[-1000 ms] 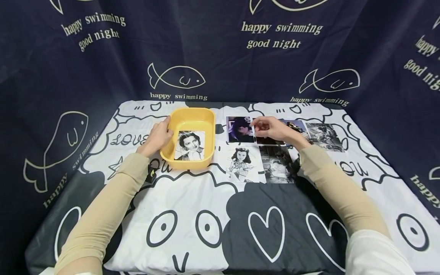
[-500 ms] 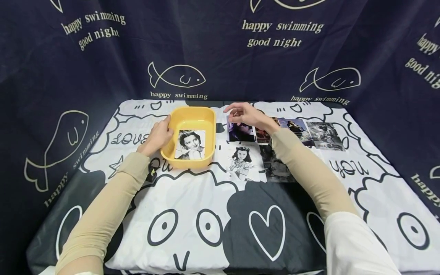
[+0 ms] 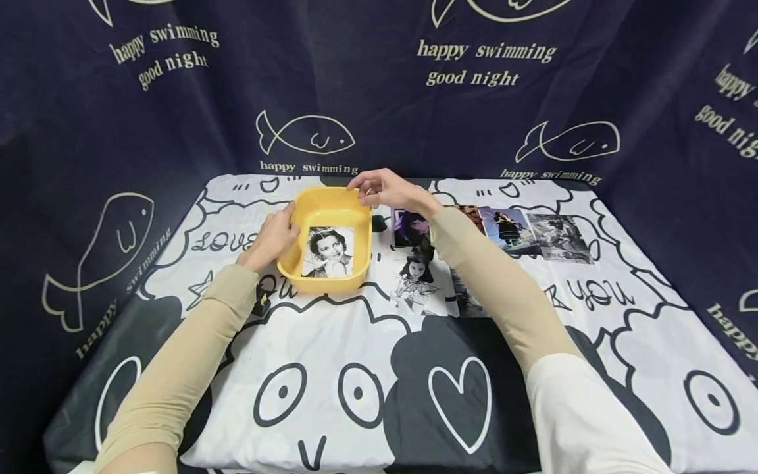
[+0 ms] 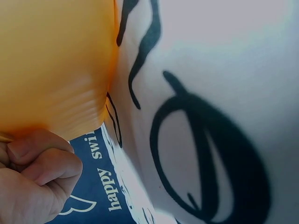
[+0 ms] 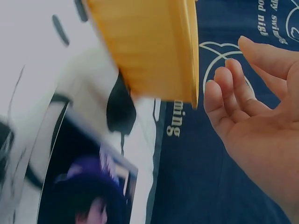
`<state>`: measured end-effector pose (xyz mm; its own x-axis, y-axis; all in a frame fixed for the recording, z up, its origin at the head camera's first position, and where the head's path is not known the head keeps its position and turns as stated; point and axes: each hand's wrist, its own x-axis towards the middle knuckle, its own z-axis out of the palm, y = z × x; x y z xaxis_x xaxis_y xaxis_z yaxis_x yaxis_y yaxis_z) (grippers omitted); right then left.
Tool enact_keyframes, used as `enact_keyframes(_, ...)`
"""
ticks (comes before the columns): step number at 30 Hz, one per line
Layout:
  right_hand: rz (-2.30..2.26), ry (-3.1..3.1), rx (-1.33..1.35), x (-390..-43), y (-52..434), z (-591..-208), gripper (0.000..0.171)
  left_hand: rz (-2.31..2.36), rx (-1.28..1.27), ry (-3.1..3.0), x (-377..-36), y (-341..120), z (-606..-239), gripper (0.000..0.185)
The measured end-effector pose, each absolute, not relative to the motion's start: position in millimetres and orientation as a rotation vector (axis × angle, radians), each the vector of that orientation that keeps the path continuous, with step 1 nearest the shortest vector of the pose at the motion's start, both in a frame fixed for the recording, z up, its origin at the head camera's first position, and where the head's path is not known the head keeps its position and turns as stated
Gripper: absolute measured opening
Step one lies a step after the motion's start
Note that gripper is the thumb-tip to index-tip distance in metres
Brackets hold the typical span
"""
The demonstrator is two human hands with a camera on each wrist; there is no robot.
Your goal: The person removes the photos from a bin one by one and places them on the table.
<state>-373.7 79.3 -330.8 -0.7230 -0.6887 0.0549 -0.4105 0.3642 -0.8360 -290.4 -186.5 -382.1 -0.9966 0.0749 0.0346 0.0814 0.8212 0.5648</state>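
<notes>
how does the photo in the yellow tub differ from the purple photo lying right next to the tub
The photo in the tub is black and white; the purple photo is in colour. The first lies inside the yellow tub; the second lies flat on the cloth, partly hidden by the right arm. Both lie face up.

Near half of the counter [image 3: 367, 368] is bare cloth, open for passing. Yellow tub [image 3: 322, 204] blocks left-centre, left hand [image 3: 274, 234] gripping its left rim, right hand [image 3: 385, 187] just above its far right corner. Photos [image 3: 533, 230] lie flat to the right, no height. Dark curtain [image 3: 379, 99] walls the back and both sides.
</notes>
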Motion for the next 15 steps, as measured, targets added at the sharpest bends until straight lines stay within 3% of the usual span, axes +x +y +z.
enact_keyframes(15,-1.019,2.302,-1.009,-380.2,22.1,-340.1,0.039,-0.942,-0.126,-2.995,-288.8,-186.9,-380.3,0.066)
